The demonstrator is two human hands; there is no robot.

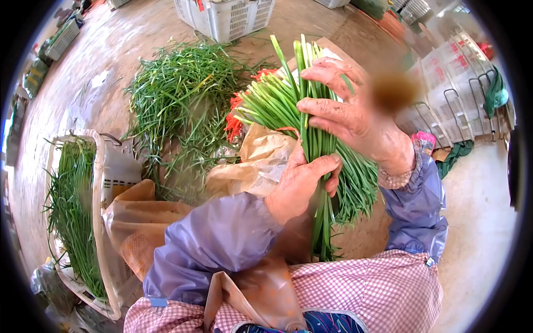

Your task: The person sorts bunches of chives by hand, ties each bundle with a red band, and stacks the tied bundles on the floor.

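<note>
My left hand point(304, 180) is closed round a bunch of green chives point(318, 145), thumb across the front. The stalks stand nearly upright, pale cut ends at the top and leaves hanging down toward my lap. My right hand point(363, 111) is beside the upper stalks, its fingers stretched out, apart and lying against them. A scrap of green leaf point(347, 83) sticks to one of its fingers. Behind the bunch lies a larger heap of chives point(269, 100), with its leaves fanning out at lower right. A thin red strip point(288, 130) shows just above my left hand.
Red ties point(233, 119) lie by the heap, beside a crumpled brown sheet point(261, 152). Loose green leaves point(177, 89) cover the floor. A white crate point(100, 183) of chives stands at left, another crate point(225, 19) at the back, and stacked crates point(455, 91) at right.
</note>
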